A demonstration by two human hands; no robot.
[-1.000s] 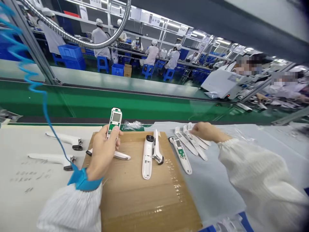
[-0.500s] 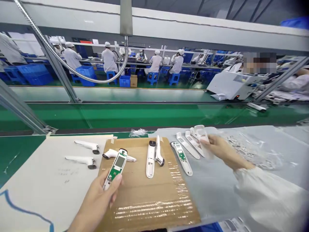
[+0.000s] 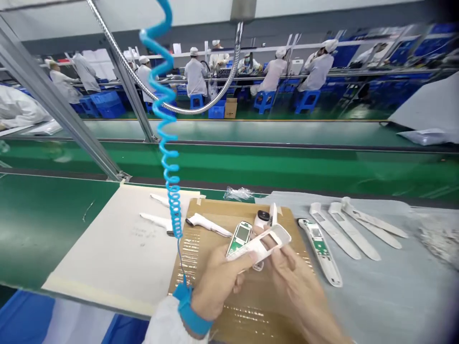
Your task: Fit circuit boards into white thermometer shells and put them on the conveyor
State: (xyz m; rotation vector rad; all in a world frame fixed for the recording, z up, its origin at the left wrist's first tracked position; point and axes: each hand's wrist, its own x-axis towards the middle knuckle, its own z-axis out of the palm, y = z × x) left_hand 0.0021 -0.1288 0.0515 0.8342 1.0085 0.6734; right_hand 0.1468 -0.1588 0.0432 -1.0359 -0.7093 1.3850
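My left hand (image 3: 218,279) is closed around a slim white handset housing (image 3: 241,235) fitted with a green circuit board and a grey screen. Across that housing lies a long white front cover (image 3: 254,246) with a window opening. Its lower end sits under my left thumb, while my right hand (image 3: 299,279) grips the windowed head. The cover is tilted, and whether it touches the board cannot be seen. Behind my hands, a partly hidden housing with a black round end (image 3: 263,216) rests on the cardboard (image 3: 247,329). A blue strap (image 3: 195,315) circles my left wrist.
From the strap, a coiled blue cord (image 3: 168,143) rises past the bench. On the right lie another board-fitted housing (image 3: 321,251), several white covers (image 3: 335,231) and a bag of small parts (image 3: 439,236). White handsets (image 3: 208,223) lie left. Co-workers (image 3: 195,76) sit beyond.
My right hand has brought a white cover from the right-hand row over to the housing in my left hand. The view has turned left, and the coiled cord has come into sight.
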